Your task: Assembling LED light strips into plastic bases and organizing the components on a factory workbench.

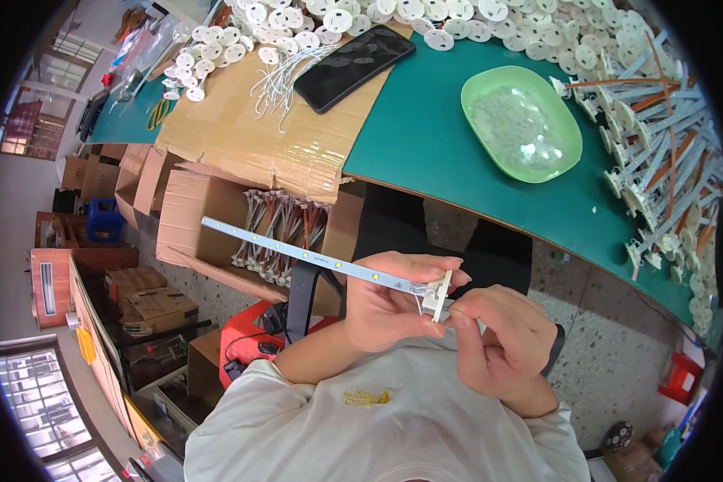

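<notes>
My left hand [369, 309] is closed around the end of a narrow LED strip [305, 255], which sticks out to the left with its small yellow lights facing up. At the held end is a white disc-shaped end cap [442, 299], seen edge-on between my left thumb and fingers, with short wires beside it. My right hand [506, 341] is pinched at the near side of this cap. Whatever its fingertips hold is too small or hidden to make out. Both hands are in front of my shirt, off the table's near edge.
On the green table [410, 132] stand a green bowl [486, 80] of small clear pieces and heaps of white discs [538, 32]. More strip assemblies [659, 161] pile up at right. A black phone [353, 68] lies on cardboard [297, 149]. Below, an open carton [189, 213] holds similar strips.
</notes>
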{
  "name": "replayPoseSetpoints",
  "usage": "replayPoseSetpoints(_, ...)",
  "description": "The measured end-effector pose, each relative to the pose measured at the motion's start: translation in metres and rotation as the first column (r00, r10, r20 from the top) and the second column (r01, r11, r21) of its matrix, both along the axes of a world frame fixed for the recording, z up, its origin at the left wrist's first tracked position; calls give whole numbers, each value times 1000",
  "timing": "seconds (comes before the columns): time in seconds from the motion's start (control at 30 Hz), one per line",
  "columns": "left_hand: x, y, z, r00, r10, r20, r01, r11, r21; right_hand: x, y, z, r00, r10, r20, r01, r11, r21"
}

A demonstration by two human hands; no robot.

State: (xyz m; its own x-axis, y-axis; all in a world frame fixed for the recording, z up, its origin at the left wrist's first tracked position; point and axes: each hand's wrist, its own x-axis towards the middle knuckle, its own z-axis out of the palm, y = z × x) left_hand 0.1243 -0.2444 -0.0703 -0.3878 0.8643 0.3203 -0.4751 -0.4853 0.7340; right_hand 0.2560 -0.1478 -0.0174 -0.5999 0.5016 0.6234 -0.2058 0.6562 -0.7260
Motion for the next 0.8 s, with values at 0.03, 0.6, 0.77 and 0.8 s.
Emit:
replayPoseSetpoints(0.03,1,-1,0,1000,-8,5,8,1000,-17,0,-2,1,1000,-2,5,2,1000,-4)
replayPoseSetpoints(0.6,-8,3,12,996,27,-82,-31,999,-40,-11,-3,8,999,20,-41,-23,997,-74)
replayPoseSetpoints(0.77,-13,2,33,994,-58,88,72,983,-171,-7,3,13,995,19,96,0,981,-195)
replayPoseSetpoints(0.8,-15,1,28,998,-63,9,63,988,-143,-9,4,14,996,20,84,-10,994,-110)
